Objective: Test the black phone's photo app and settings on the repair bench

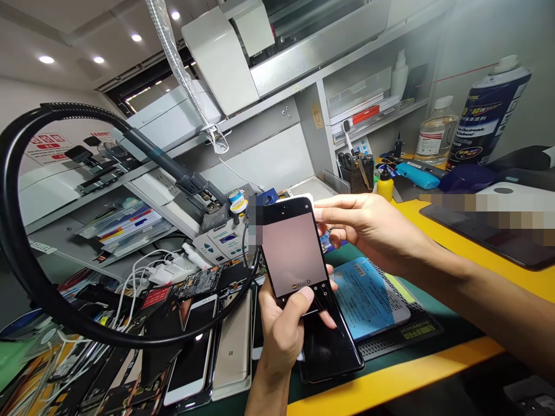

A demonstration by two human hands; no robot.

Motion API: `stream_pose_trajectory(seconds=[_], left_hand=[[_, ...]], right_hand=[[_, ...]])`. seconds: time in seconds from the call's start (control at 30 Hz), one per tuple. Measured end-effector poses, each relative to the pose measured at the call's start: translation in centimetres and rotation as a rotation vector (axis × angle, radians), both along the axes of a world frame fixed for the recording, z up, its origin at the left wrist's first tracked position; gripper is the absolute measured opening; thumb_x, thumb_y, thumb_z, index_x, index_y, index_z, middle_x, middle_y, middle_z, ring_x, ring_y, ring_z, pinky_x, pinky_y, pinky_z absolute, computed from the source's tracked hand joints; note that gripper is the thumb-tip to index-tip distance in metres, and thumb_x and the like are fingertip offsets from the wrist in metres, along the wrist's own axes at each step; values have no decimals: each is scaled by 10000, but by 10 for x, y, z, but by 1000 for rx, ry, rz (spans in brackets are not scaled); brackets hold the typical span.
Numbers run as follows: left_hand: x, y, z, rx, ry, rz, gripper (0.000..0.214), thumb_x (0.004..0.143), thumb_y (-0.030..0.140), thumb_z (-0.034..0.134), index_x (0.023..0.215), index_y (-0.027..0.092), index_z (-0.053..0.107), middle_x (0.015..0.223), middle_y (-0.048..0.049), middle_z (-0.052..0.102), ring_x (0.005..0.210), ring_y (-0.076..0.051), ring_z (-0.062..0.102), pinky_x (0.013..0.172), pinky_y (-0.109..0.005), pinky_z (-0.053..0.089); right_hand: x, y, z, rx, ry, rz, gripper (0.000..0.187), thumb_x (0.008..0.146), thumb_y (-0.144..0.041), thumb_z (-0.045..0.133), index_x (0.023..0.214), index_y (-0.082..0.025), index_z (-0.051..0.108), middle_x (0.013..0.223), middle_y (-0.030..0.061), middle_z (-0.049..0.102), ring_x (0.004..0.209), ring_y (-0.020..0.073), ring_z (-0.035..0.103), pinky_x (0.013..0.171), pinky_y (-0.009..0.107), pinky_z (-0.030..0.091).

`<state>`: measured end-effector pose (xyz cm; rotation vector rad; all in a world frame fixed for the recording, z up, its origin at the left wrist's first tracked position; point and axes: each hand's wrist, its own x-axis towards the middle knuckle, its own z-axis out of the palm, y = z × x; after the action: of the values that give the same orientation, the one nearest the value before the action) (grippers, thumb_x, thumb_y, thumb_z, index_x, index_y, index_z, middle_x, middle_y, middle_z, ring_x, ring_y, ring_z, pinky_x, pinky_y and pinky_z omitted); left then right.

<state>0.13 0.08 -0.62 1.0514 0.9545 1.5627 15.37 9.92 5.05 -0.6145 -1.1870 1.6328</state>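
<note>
Your left hand [281,329] is closed around the lower end of a black phone [293,254], with the fingers behind it and the thumb [303,297] lying across its front near the bottom. This hand carries the phone. Your right hand [368,228] comes in from the right, fairly open, with its fingers stretched out almost flat. Their tips [321,212] reach the phone's upper right edge and seem to touch it without gripping, though you cannot quite tell from this view.

The phone is held up off the bench with its screen toward you, showing a pale pink picture and small buttons near the bottom. Its long axis runs up from your left hand and leans slightly left, with the top end tipped away from you. Your left hand is nearer its lower end, your right hand nearer its top.

Below it, a second black phone [329,346] lies on a green mat [347,253], beside a blue booklet [366,297]. To the left stand a white phone [191,352] and a pale gold phone [232,341], under a black bendy arm [26,219]. Farther back are a soldering station [221,242], a yellow bottle [385,185] and a spray can [488,112].
</note>
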Motion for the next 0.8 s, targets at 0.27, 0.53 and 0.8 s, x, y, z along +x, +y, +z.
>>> stream_pose_trajectory(seconds=[0.27,0.53,0.8], left_hand=[[1,0,1,-13,7,16,239,851,229,664,1065,126,688,980,-132,792,702,-263,752,401,-265,553],[-4,-1,-1,-7,-66,-44,289,837,218,586,1100,129,666,1031,-161,800,851,-334,779,449,-319,587],[-13,2,-10,99,-130,-170,409,805,262,619,1187,148,704,1109,-188,787,932,-399,761,471,-360,598]], right_hand=[[0,1,1,-8,6,3,199,721,-299,901,841,-153,839,896,79,762,745,148,621,550,237,414],[-1,0,0,-10,13,3,195,720,-297,905,835,-153,840,876,69,758,732,142,619,545,231,412],[0,2,-1,7,12,16,271,734,-314,910,939,-144,856,935,97,774,736,132,627,541,209,420]])
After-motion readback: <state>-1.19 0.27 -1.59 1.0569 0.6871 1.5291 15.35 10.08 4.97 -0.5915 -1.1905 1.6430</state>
